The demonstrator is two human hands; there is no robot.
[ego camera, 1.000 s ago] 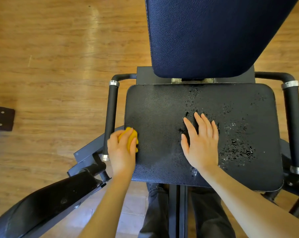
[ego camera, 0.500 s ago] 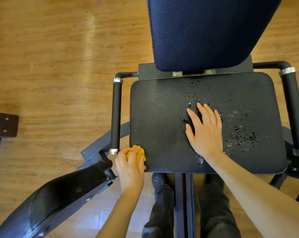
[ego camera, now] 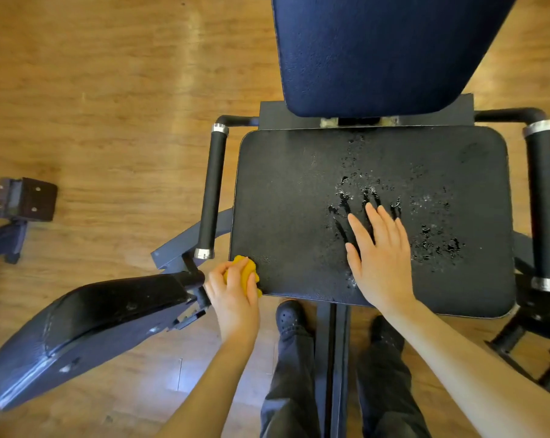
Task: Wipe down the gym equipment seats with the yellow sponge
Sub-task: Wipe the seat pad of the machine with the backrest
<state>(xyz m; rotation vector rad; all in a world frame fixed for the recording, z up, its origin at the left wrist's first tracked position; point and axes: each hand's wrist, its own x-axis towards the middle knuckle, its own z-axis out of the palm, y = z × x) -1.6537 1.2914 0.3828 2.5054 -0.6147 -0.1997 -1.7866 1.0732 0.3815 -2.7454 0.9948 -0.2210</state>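
Wood floor (ego camera: 109,121) — wet black seat (ego camera: 283,200); left hand (ego camera: 234,295) grips sponge (ego camera: 243,273), right hand (ego camera: 379,257) flat.

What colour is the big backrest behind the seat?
Dark navy blue: the backrest shows best in the head view, above the black seat.

The yellow sponge (ego camera: 245,273) is crumpled at the near left corner of the seat (ego camera: 299,200), touching its edge. The seat is a flat, black, textured pad with rounded corners, beaded with water droplets across its right half.
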